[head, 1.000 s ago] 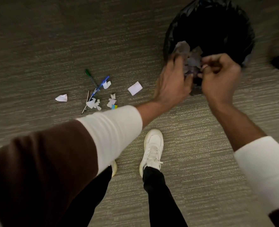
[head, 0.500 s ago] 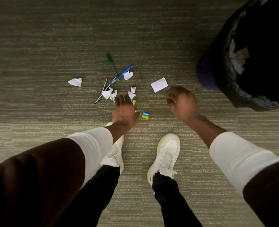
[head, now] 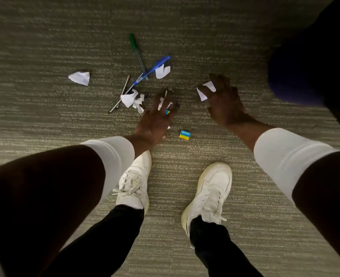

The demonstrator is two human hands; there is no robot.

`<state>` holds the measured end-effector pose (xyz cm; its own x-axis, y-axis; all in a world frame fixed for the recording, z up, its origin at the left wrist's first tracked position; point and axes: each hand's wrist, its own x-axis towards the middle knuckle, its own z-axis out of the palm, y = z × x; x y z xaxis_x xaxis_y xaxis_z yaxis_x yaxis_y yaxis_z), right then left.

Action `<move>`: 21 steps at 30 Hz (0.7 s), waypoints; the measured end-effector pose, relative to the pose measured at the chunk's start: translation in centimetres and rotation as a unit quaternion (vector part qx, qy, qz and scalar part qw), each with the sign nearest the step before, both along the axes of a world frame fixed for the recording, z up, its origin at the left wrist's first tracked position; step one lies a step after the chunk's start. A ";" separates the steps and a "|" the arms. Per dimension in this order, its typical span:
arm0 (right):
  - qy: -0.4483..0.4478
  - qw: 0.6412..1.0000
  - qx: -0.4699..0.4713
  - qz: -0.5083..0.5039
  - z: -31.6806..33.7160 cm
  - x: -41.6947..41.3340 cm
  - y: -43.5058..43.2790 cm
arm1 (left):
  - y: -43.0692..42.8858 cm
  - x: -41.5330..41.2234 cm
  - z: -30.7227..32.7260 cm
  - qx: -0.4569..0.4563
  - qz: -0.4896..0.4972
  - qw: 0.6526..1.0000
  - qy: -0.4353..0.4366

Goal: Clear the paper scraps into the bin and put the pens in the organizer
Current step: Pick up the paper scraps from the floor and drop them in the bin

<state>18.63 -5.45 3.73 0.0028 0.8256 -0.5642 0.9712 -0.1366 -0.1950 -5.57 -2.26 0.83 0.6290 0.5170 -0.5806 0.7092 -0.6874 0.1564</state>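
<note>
Paper scraps lie on the carpet: one far left (head: 79,77), one by the blue pen (head: 162,71), a crumpled cluster (head: 130,98). A green pen (head: 135,48), a blue pen (head: 153,69) and a thin dark pen (head: 122,94) cross each other among them. My left hand (head: 155,118) is low over small scraps (head: 162,100), fingers spread. The fingers of my right hand (head: 225,100) rest on a white scrap (head: 205,90) that still looks flat on the floor. The black-bagged bin (head: 332,56) is at the upper right edge. No organizer is in view.
A small blue-and-yellow eraser (head: 184,134) lies between my hands, and a second one (head: 167,112) peeks out under my left fingers. My white shoes (head: 135,180) (head: 211,188) stand just behind the mess on the grey striped carpet (head: 45,47).
Both hands left the bin, where they dropped scraps, and came down to the floor. The left now hovers over small scraps and the right has reached the white square scrap.
</note>
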 end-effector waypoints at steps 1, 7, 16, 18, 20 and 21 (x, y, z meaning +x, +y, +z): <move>-0.001 1.000 -0.004 0.005 -0.2 0.1 -0.2 | 0.0 -0.1 -0.2 0.000 -0.005 1.000 -0.002; -0.023 0.999 -0.026 -0.009 -0.2 -0.2 -1.1 | -0.3 -0.9 -0.4 -0.003 -0.024 0.998 -0.059; -0.084 0.996 -0.025 0.000 -0.4 -1.6 0.7 | -0.5 -1.2 -0.2 -0.016 0.025 0.996 -0.088; -0.103 0.994 -0.026 0.009 -0.7 -1.5 1.0 | -0.5 -1.2 -0.1 -0.021 0.031 0.995 -0.088; -0.104 0.994 -0.022 0.007 -0.8 -1.2 1.3 | -0.4 -1.3 -0.1 -0.024 0.042 0.994 -0.102; -0.096 0.995 -0.017 0.004 -1.0 -1.1 1.3 | -0.3 -1.4 -0.2 -0.025 0.047 0.992 -0.112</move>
